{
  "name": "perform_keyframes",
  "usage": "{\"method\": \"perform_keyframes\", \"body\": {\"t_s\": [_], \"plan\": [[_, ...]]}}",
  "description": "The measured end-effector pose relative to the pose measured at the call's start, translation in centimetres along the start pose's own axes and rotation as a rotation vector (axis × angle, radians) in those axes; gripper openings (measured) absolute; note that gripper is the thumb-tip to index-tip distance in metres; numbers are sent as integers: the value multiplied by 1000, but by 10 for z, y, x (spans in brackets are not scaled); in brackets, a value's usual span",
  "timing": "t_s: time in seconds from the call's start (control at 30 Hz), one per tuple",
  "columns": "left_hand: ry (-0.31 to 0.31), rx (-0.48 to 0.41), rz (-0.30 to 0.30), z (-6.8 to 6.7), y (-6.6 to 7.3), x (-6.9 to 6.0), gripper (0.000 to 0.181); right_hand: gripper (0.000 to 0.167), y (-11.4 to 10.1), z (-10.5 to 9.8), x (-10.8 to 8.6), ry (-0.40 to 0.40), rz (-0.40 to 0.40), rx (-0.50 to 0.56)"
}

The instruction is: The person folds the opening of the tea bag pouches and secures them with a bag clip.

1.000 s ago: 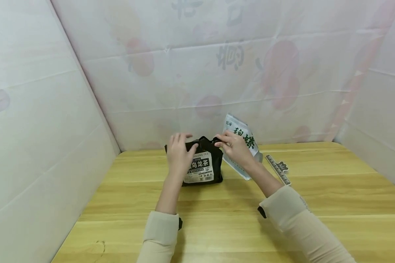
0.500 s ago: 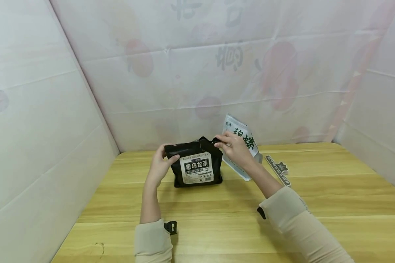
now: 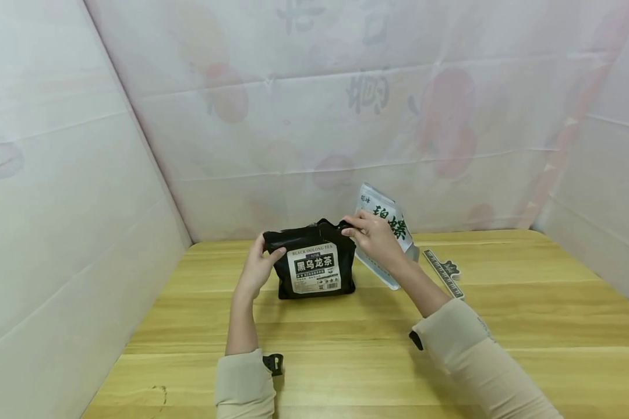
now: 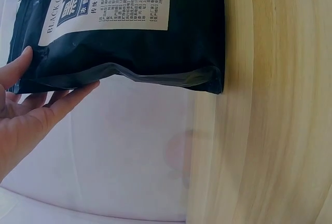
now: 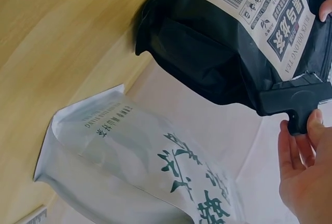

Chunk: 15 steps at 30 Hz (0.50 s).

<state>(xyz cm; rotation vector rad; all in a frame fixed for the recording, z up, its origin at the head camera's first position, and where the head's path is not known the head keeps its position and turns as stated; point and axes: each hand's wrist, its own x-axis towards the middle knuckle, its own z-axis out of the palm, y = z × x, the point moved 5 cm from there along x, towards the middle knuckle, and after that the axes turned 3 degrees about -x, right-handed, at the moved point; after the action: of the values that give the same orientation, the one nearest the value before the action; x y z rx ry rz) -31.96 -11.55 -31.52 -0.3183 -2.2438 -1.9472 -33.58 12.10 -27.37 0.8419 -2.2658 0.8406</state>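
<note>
A black bag of oolong tea (image 3: 314, 267) stands upright on the table, its pale label facing me. My left hand (image 3: 254, 267) pinches its upper left corner, thumb in front and fingers behind; the left wrist view shows this thumb and the fingers along the bag's side edge (image 4: 129, 73). At the upper right corner my right hand (image 3: 374, 235) pinches the tab of a black clip (image 5: 296, 99) between thumb and fingers. In the right wrist view the clip lies across the bag's top edge. In the head view the right hand hides most of this clip.
A white tea pouch (image 3: 382, 218) with green writing leans against the back curtain, behind my right hand. Right of it lies a flat black-and-white clip-like piece (image 3: 444, 273) with a piano-key pattern. The wooden table (image 3: 346, 361) is bounded by pale curtains.
My left hand has moved left along the bag's top to its upper left corner, uncovering the label. The right hand keeps its place at the upper right corner.
</note>
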Motion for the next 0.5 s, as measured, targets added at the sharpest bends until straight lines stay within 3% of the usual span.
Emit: {"method": "perform_keyframes", "body": {"t_s": [0.2, 0.5], "plan": [[7, 3, -2, -2, 2, -1, 20, 27, -10, 5, 3, -19, -95, -98], [8, -1, -10, -2, -1, 0, 18, 36, -9, 7, 3, -115, 39, -124]]}}
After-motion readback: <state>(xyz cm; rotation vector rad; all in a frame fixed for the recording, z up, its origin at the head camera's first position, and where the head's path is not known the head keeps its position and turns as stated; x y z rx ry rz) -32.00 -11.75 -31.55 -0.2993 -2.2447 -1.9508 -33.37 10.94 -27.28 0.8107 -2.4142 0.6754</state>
